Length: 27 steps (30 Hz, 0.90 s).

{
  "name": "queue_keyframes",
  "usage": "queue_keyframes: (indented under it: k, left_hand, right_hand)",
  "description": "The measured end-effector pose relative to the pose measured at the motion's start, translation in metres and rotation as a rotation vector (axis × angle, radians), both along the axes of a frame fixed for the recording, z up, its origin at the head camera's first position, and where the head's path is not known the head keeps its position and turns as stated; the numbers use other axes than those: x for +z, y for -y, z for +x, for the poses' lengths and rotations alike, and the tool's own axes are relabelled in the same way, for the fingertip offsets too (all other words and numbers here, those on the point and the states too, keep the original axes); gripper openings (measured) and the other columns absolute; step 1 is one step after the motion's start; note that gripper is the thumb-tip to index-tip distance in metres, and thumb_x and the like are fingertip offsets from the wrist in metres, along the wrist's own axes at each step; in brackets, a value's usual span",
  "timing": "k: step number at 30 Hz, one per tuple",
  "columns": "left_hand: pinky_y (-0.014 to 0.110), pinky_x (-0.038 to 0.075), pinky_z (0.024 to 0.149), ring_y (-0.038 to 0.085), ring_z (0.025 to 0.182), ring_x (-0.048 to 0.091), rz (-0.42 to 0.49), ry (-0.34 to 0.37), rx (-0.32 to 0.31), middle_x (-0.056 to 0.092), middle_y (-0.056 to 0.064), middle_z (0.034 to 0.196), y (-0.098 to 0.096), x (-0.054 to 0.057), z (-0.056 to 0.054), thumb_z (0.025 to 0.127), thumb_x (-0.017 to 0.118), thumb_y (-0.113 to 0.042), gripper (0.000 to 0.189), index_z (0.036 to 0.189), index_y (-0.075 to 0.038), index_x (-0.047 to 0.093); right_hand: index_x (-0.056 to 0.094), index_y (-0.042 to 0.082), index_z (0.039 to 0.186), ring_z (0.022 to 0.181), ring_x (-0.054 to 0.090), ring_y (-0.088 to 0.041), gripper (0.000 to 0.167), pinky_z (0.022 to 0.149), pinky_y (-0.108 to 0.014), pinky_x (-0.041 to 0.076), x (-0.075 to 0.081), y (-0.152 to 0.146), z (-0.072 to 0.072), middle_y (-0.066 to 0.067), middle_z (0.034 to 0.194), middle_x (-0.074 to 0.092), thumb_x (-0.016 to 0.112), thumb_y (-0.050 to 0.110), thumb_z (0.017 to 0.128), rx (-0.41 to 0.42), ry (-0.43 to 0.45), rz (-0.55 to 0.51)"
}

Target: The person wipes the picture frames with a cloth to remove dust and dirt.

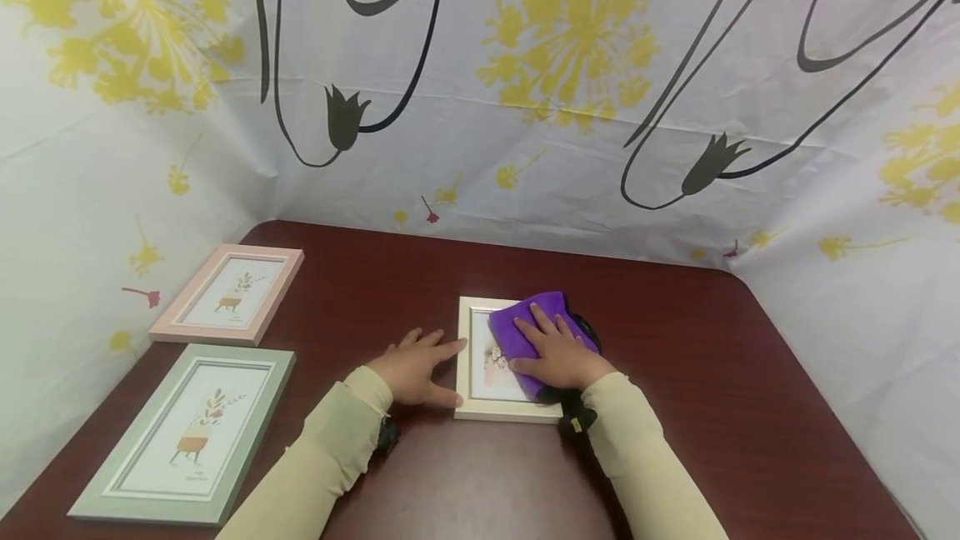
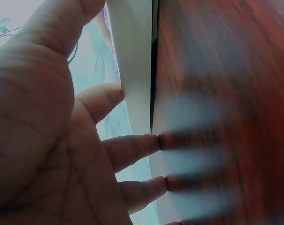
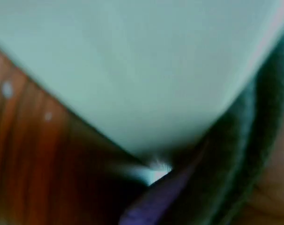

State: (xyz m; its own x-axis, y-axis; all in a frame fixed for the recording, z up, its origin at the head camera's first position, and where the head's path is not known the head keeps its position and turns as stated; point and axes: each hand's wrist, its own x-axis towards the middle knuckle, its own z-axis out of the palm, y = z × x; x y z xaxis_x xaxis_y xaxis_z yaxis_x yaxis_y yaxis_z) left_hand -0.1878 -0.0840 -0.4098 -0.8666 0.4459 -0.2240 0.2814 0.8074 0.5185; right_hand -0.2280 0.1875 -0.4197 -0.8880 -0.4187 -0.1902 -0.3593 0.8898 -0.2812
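Observation:
A cream picture frame (image 1: 465,357) lies flat on the dark red table, with a small pink floral print showing at its lower left. Over its right part spreads a purple cloth (image 1: 551,307) with a dark edge. My right hand (image 1: 558,357) rests on the cloth with its fingers spread, pressing it against the frame. Along the frame's left side is my left hand (image 1: 416,367), fingers spread and straight, thumb and index fingertip touching the edge. In the left wrist view, the fingertips reach the table beside the frame's border (image 2: 132,70). The right wrist view is blurred.
To the left lie a pink picture frame (image 1: 168,327) and a green picture frame (image 1: 255,432), each with a plant print. The reddish-brown table (image 1: 712,407) meets a white patterned curtain (image 1: 450,157) at the back and both sides.

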Motion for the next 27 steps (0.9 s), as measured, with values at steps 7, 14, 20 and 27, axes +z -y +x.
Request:
queue_keyframes:
  k: [7,14,20,27]
  left_hand:
    - [0.07,0.017,0.11,0.048,0.146,0.013,0.006,0.003,0.008,0.028,0.018,0.159,-0.001,-0.001,0.001,0.081,0.079,-0.05,0.088,0.155,-0.029,0.037]
    - [0.071,0.016,0.11,0.048,0.146,0.013,0.009,-0.001,0.003,0.027,0.019,0.159,0.0,-0.001,0.001,0.081,0.079,-0.05,0.088,0.155,-0.029,0.037]
    - [0.071,0.015,0.11,0.049,0.146,0.012,0.013,0.006,0.004,0.027,0.019,0.159,-0.001,0.0,0.001,0.081,0.078,-0.048,0.087,0.155,-0.028,0.037]
    - [0.071,0.016,0.109,0.049,0.146,0.013,0.01,0.004,0.009,0.027,0.019,0.159,-0.002,0.0,0.002,0.081,0.079,-0.047,0.087,0.155,-0.028,0.037]
  right_hand:
    - [0.031,0.01,0.156,0.14,0.015,-0.06,0.077,0.104,-0.075,0.024,0.011,0.006,0.023,-0.022,0.163,0.009,0.056,0.05,0.096,0.025,0.032,0.051]
    - [0.032,0.01,0.156,0.139,0.016,-0.061,0.075,0.104,-0.074,0.025,0.017,0.01,0.038,-0.022,0.163,0.01,0.056,0.049,0.097,0.02,0.049,0.056]
    - [0.031,0.014,0.157,0.141,0.012,-0.059,0.077,0.104,-0.075,0.022,0.012,0.001,0.019,-0.017,0.165,0.007,0.057,0.052,0.095,0.02,0.044,0.041]
    - [0.028,0.015,0.158,0.143,0.009,-0.057,0.079,0.104,-0.077,0.019,0.011,-0.004,0.009,-0.015,0.166,0.003,0.056,0.053,0.095,0.001,0.06,0.022]
